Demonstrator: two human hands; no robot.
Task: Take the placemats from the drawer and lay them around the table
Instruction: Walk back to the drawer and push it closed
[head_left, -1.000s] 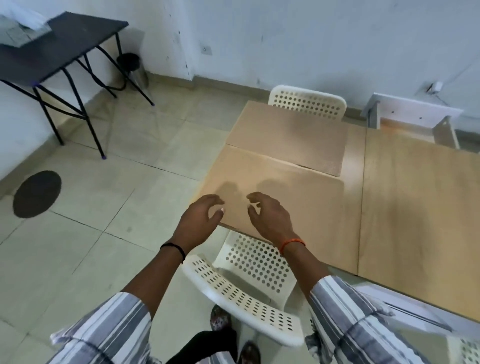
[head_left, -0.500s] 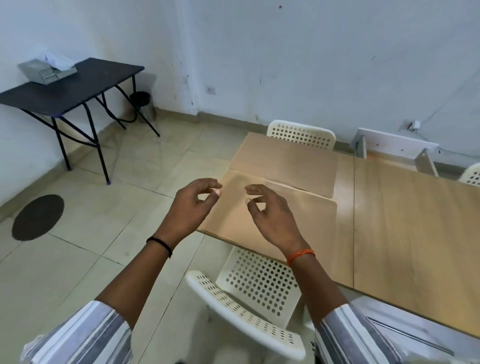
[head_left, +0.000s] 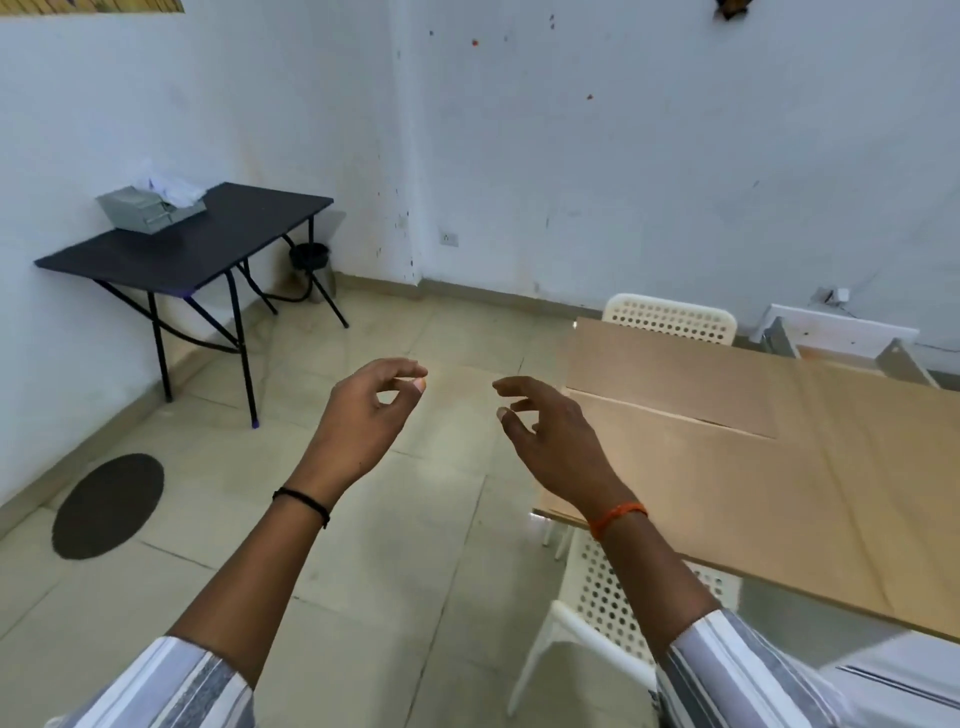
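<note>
Two tan placemats lie flat on the light wooden table (head_left: 904, 467): the far placemat (head_left: 675, 379) at the table's end and the near placemat (head_left: 727, 483) beside it, slightly overlapping. My left hand (head_left: 363, 415) hovers over the floor left of the table, fingers loosely curled, thumb and forefinger close together, holding nothing. My right hand (head_left: 550, 431) hovers at the near placemat's left corner, fingers spread and empty. A white drawer unit (head_left: 841, 332) stands against the wall behind the table.
A white perforated chair (head_left: 608, 597) is tucked under the table by my right arm; another chair (head_left: 670, 317) stands at the far end. A black folding table (head_left: 197, 244) with a grey box stands at left, with a bin behind it and a dark round mat (head_left: 109, 504) on the floor.
Both hands have lifted off the near placemat and moved left, now over the floor. The view has risen and turned left towards the black table.
</note>
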